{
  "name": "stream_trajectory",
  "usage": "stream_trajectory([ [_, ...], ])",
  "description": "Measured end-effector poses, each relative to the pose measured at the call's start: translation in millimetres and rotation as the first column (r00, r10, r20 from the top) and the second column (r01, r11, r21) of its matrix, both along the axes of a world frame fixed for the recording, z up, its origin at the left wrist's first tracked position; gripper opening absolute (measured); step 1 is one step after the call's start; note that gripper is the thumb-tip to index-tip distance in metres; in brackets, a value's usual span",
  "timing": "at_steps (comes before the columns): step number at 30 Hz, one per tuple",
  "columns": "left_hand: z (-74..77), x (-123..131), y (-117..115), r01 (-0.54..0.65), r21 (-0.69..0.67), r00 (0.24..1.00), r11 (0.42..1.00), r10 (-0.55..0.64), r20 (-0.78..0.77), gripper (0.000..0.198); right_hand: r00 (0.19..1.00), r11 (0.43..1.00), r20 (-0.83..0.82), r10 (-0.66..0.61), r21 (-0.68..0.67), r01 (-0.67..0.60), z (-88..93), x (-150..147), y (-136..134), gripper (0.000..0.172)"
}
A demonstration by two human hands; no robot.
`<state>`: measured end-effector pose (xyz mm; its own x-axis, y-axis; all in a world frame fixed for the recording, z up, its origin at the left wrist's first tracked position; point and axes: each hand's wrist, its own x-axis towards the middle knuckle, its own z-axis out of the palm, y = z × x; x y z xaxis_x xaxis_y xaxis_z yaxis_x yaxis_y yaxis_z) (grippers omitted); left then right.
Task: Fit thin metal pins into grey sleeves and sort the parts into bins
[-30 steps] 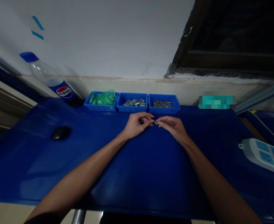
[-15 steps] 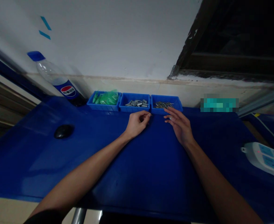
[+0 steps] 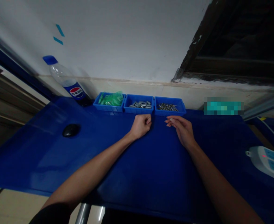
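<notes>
My left hand [image 3: 141, 126] rests on the blue tabletop [image 3: 137, 168], curled into a fist. Whatever it holds, if anything, is hidden by the fingers. Just behind it stands a blue bin [image 3: 138, 110] with short grey metal pieces [image 3: 141, 105]. To the right, my right hand [image 3: 181, 128] is held over the table with its fingers stretched toward the left hand; I make out nothing in it. Beyond its fingertips is another blue bin [image 3: 170, 113] full of thin metal screws or pins [image 3: 168, 107]. The two hands are apart.
A third blue bin [image 3: 109, 108] holds green plastic packets [image 3: 114, 99]. Left of it stands a cola bottle [image 3: 68, 84], with a black mouse [image 3: 71, 130] in front. A blurred green object [image 3: 224, 107] lies at back right; a white power strip [image 3: 265, 158] is at the right edge.
My right hand has drawn back from the screw bin, its fingers closer together. My left hand has gone from a thumb-and-finger pinch to a tighter fist. The view has shifted slightly.
</notes>
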<state>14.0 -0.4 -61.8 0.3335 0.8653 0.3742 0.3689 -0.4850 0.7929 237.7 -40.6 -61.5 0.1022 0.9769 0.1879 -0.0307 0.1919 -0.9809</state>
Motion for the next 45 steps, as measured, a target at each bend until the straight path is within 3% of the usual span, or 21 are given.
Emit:
stream_trajectory([
  [8,1.2,0.5,-0.2,0.014,-0.048,0.999,0.999,-0.016,-0.039,0.028,0.970,0.999,0.238,0.047,-0.028,-0.041,5.5,-4.1,-3.6,0.024],
  [17,1.3,0.2,0.9,0.030,-0.025,0.999,0.999,-0.031,-0.045,0.028,0.966,0.999,0.256,0.048,-0.026,-0.043,2.5,-6.2,-3.4,0.026],
  [29,-3.1,-1.2,0.5,0.098,-0.018,0.972,0.995,-0.100,-0.211,0.022,0.961,0.999,0.275,0.044,-0.033,-0.036,1.4,-7.1,-4.3,0.023],
  [41,6.4,0.9,-4.6,0.086,-0.048,0.943,0.995,-0.097,-0.318,0.019,0.934,0.998,0.352,0.056,-0.020,-0.052,-1.5,-6.0,-4.7,0.023],
  [45,14.7,-0.2,-3.5,0.109,-0.089,0.921,0.990,-0.134,-0.367,0.017,0.891,0.998,0.452,0.048,0.004,-0.056,-0.8,-7.6,-7.2,0.022],
])
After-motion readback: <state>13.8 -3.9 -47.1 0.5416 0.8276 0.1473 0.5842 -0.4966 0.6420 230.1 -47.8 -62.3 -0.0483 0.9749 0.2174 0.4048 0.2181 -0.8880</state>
